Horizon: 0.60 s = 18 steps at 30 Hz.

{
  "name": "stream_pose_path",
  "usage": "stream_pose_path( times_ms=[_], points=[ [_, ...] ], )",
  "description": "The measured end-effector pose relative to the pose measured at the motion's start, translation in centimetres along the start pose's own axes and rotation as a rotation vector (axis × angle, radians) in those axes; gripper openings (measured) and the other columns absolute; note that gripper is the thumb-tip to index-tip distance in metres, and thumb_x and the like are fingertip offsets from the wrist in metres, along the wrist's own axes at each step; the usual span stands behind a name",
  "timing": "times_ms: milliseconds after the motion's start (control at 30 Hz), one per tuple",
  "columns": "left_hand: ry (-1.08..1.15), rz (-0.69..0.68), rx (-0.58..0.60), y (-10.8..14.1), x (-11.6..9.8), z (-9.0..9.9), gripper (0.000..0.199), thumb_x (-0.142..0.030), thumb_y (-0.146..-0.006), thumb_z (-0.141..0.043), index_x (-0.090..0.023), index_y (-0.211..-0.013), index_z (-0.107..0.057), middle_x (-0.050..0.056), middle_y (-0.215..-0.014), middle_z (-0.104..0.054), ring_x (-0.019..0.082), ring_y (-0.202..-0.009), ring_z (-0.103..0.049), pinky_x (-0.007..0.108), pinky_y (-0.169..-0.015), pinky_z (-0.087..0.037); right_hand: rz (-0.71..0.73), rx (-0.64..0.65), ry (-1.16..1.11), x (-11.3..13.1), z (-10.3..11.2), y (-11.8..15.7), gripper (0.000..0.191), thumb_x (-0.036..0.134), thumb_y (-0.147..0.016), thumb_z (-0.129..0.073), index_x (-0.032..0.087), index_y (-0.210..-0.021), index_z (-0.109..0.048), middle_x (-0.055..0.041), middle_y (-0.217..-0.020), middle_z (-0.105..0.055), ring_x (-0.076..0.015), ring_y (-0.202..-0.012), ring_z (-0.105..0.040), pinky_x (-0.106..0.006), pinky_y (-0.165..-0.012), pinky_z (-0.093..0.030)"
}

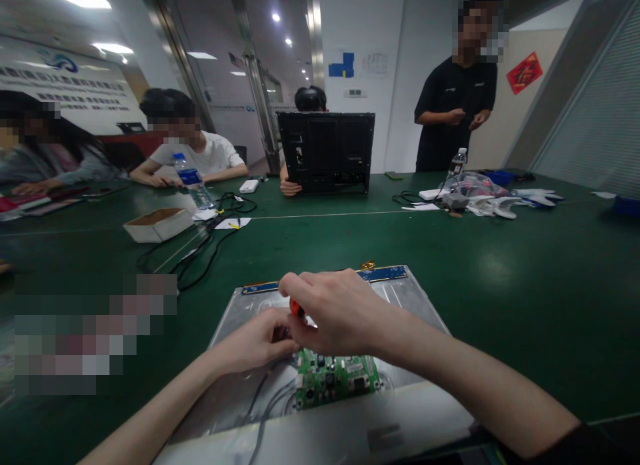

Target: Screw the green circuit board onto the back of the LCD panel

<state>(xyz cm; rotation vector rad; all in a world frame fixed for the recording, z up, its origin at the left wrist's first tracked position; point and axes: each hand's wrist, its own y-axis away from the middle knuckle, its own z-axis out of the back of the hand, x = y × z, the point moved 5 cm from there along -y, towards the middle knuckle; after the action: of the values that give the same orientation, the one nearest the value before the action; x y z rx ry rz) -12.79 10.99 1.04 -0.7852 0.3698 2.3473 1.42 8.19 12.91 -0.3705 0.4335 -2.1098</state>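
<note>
My right hand (333,311) is closed around a red-and-black handle (297,308), which looks like a screwdriver's; its tip is hidden. Right beside it, my left hand (265,338) has its fingers curled in towards the handle's lower end, and what they pinch is hidden. Both hands are over the metal back of a flat display panel (225,391) lying on the table. Just below them a green circuit board (337,378) sits on the panel, with grey cables (273,405) to its left. A narrow blue circuit strip (385,273) runs along the far edge.
On the green table (500,265) are an open white box (159,225), a water bottle (193,181) and black cables (213,251). Gloves (493,205) and another bottle (457,163) lie or stand at right. Across the table, a person's hand holds up a black display frame (326,151); other people are nearby.
</note>
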Motion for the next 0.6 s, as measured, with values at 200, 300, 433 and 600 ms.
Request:
stream_pose_path(
  times_ms=[200, 300, 433, 600],
  points=[
    [0.065, -0.009, -0.016, -0.18, -0.31, 0.21, 0.016, -0.027, -0.077, -0.054, -0.015, -0.083, -0.064, 0.004, -0.08, -0.065, 0.021, -0.076, -0.058, 0.027, -0.068, -0.047, 0.024, -0.004, -0.009, -0.09, -0.09, 0.09, 0.015, 0.029, -0.087, -0.047, 0.018, -0.098, -0.047, -0.0024, -0.086, -0.067, -0.0144, -0.062, -0.056, -0.027, -0.047, -0.02],
    [0.048, 0.001, -0.017, -0.04, -0.5, 0.33, 0.015, -0.027, -0.077, -0.054, -0.017, -0.084, -0.063, 0.002, -0.078, -0.064, 0.019, -0.073, -0.057, 0.027, -0.067, -0.047, 0.004, 0.041, -0.015, -0.38, -0.37, 0.12, 0.021, 0.04, -0.092, -0.049, 0.021, -0.099, -0.047, -0.0015, -0.085, -0.069, -0.0148, -0.062, -0.058, -0.027, -0.049, -0.019],
    [0.04, 0.047, -0.014, 0.11, -0.31, 0.26, 0.016, -0.029, -0.079, -0.054, -0.017, -0.085, -0.062, 0.0, -0.07, -0.06, 0.016, -0.064, -0.053, 0.024, -0.058, -0.044, -0.013, 0.082, -0.009, -0.61, -0.44, 0.07, 0.014, 0.034, -0.093, -0.047, 0.021, -0.099, -0.049, -0.0021, -0.085, -0.07, -0.0146, -0.064, -0.059, -0.028, -0.049, -0.017],
    [0.145, 0.044, 0.023, -0.12, -0.48, -0.02, 0.012, -0.026, -0.077, -0.054, -0.015, -0.078, -0.058, -0.002, -0.065, -0.053, 0.014, -0.06, -0.049, 0.022, -0.055, -0.04, -0.01, 0.065, -0.038, -0.68, -0.19, 0.03, 0.018, 0.025, -0.084, -0.046, 0.017, -0.1, -0.047, -0.0035, -0.086, -0.068, -0.0138, -0.06, -0.054, -0.027, -0.048, -0.02]
  ],
)
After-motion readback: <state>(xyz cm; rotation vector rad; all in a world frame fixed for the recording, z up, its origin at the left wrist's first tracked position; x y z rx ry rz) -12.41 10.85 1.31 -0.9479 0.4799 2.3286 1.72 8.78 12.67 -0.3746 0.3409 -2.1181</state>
